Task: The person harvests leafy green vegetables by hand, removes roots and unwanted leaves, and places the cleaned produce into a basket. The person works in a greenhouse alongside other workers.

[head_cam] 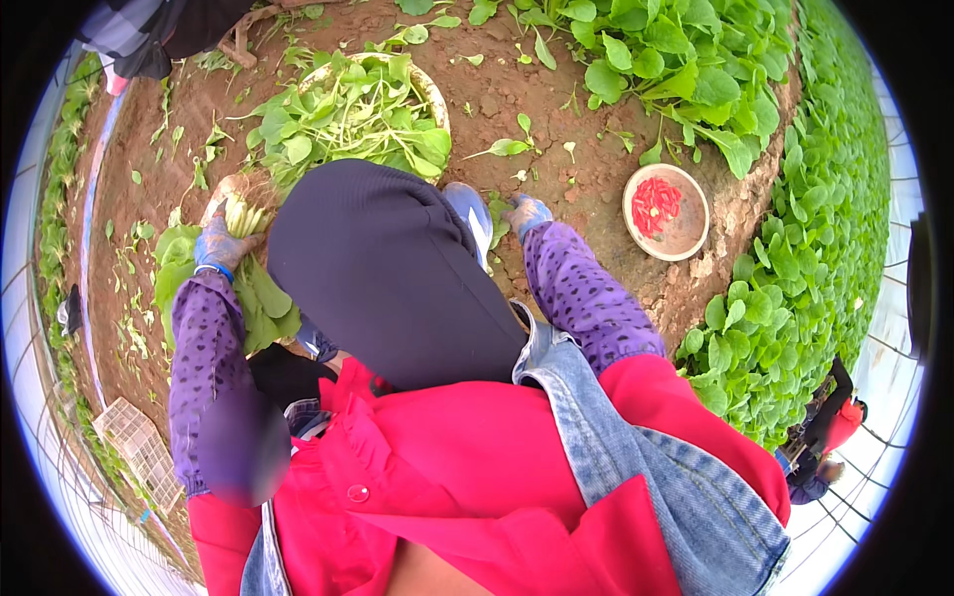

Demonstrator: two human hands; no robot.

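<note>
My left hand [222, 240], in a soiled blue glove, grips a bunch of leafy greens [250, 216]; its pale stems and roots point away from me and its leaves hang towards me. Beyond my knee, a round basket [436, 97] is heaped with loose green leaves [358, 112]. My right hand [528, 214], gloved too, reaches low to the soil beside my shoe [471, 216], near a small green leaf. Its fingertips are partly unclear, and I cannot tell whether they hold anything. Right of it stands a shallow round bowl [697, 238] with red strips [656, 205] inside.
Dense leafy plants [805, 283] grow along the right, with more greens [686, 67] at the upper right. A plastic crate [138, 447] lies at the lower left. Part of another person [134, 37] shows at the upper left, and people [827, 432] are at the far right.
</note>
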